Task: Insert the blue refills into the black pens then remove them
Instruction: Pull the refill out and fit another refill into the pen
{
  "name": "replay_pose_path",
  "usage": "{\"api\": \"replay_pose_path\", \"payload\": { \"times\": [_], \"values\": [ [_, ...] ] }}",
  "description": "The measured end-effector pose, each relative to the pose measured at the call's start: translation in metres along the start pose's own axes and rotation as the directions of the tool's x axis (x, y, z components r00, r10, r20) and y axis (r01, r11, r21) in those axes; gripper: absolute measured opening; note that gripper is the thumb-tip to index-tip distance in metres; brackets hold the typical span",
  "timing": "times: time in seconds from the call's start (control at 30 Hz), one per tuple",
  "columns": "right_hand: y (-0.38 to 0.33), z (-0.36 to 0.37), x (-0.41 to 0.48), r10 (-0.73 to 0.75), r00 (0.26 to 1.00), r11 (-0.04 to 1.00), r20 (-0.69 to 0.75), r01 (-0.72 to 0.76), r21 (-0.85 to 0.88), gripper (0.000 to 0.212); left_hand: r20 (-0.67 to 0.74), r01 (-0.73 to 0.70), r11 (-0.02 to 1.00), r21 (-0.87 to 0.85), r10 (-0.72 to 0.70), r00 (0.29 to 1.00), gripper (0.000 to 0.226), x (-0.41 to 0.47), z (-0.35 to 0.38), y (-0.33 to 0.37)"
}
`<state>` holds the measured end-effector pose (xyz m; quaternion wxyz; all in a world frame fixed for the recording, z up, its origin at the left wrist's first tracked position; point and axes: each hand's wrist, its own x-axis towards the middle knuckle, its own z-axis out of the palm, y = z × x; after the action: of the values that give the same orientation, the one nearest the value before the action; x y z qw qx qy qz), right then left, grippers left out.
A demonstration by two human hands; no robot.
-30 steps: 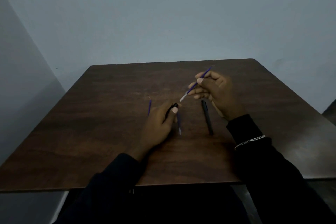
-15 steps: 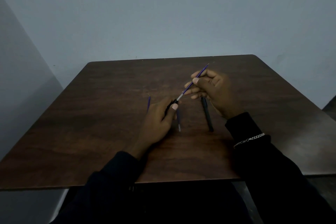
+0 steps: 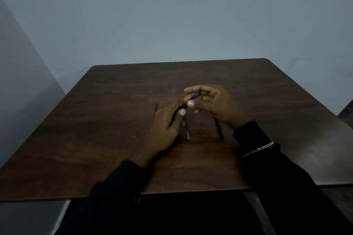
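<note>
My left hand grips a black pen near the middle of the dark wooden table; only the pen's open end shows past the thumb. My right hand pinches a blue refill whose lower part sits inside that pen, so only a short blue length sticks out. A second blue refill lies on the table just right of my left hand. A third blue refill peeks out to the left of that hand. Another black pen lies under my right wrist.
A pale blue wall stands directly behind the table's far edge. The near edge of the table runs in front of my dark sleeves. A silver bracelet sits on my right wrist.
My right hand has moved down and left toward my left hand, pushing the blue refill into the black pen. Much less of the refill shows now.
</note>
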<state>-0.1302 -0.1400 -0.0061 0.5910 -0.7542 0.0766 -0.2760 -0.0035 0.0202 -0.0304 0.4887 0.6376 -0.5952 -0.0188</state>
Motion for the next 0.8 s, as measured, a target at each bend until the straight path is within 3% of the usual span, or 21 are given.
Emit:
{"api": "replay_pose_path", "payload": {
  "times": [0.3,0.8],
  "values": [
    [0.0029,-0.0073,0.001,-0.079,0.992,0.996,-0.095,0.083,0.035,0.006,0.002,0.027,0.999,0.023,-0.027,1.0,0.02,-0.0007,0.0021,-0.0055],
    [0.0029,-0.0065,-0.0009,-0.076,0.995,0.996,-0.059,0.074,-0.043,0.004,0.01,0.008,0.999,0.046,-0.009,1.0,0.023,-0.0031,0.0049,-0.0041]
  ]
}}
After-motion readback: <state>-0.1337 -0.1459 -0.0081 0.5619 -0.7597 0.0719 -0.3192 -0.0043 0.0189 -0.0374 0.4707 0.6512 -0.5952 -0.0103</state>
